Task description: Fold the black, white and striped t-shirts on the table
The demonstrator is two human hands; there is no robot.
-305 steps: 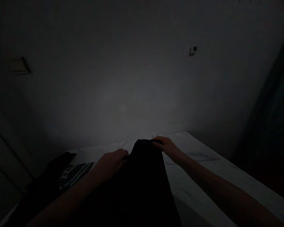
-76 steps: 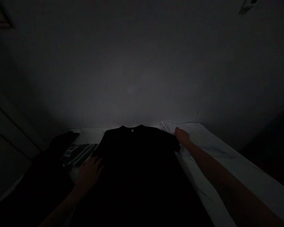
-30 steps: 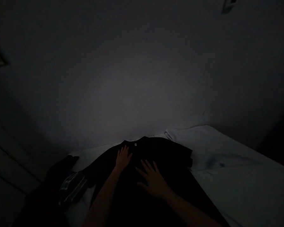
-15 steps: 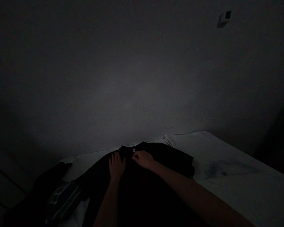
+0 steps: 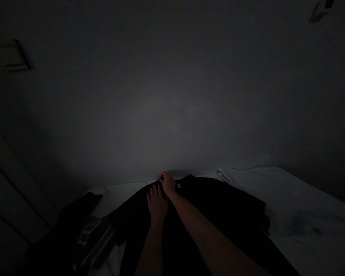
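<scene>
A black shirt (image 5: pixel 224 207) lies spread on a pale sheet, its neckline toward the wall and a small white label showing at the collar. My left hand (image 5: pixel 157 203) rests flat on the shirt below the left side of the neckline, fingers spread. Just above and right of it, my right hand (image 5: pixel 167 183) pinches the shirt's edge at the left of the collar. The picture is very dark, so folds in the cloth hardly show.
Dark clothing (image 5: pixel 74 214) and a striped cloth (image 5: pixel 94 239) lie at the left. The pale sheet (image 5: pixel 293 199) stretches right. A grey wall (image 5: pixel 172 96) rises behind, with a switch plate (image 5: pixel 12 56) at upper left.
My right hand has moved left from beside the label to the collar's left edge and now grips the cloth. My left hand stays flat on the shirt. The view has turned left.
</scene>
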